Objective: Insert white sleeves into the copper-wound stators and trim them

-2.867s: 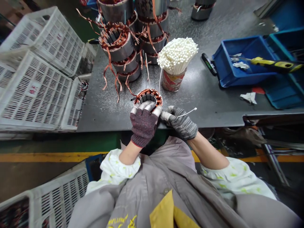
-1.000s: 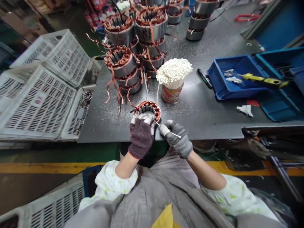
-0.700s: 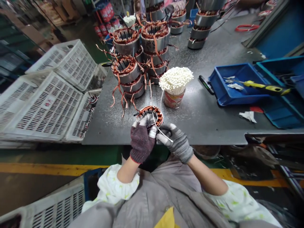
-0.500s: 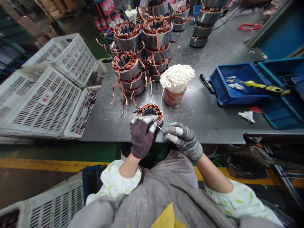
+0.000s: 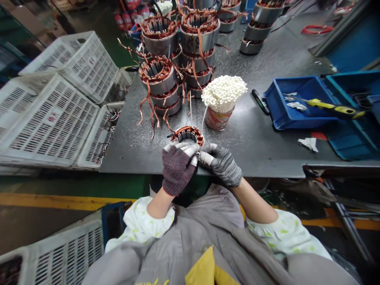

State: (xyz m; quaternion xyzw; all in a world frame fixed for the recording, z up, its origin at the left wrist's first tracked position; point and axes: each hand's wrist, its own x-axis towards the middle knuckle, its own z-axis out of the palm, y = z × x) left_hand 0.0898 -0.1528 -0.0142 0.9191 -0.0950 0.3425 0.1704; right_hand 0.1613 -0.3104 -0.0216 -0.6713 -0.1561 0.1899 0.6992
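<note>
Right hand (image 5: 222, 163) moved nearer ring (image 5: 189, 130), hands (image 5: 178, 165) curled, hold unclear, white ties (image 5: 224, 92) filling cup (image 5: 219, 119)

Wound ring (image 5: 190, 130): we note copper-coloured metal wire.
Right glove (image 5: 227, 166): we find matt, knitted cloth.
Tabletop (image 5: 252, 150): speckled, glossy.
Blue bin (image 5: 292, 123): smooth plastic.

The left hand (image 5: 179, 166) hides the near rim of the copper-wound ring (image 5: 190, 130).

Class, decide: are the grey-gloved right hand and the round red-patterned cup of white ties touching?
Apart: the head view shows dark grey tabletop between the right hand and the cup.
</note>
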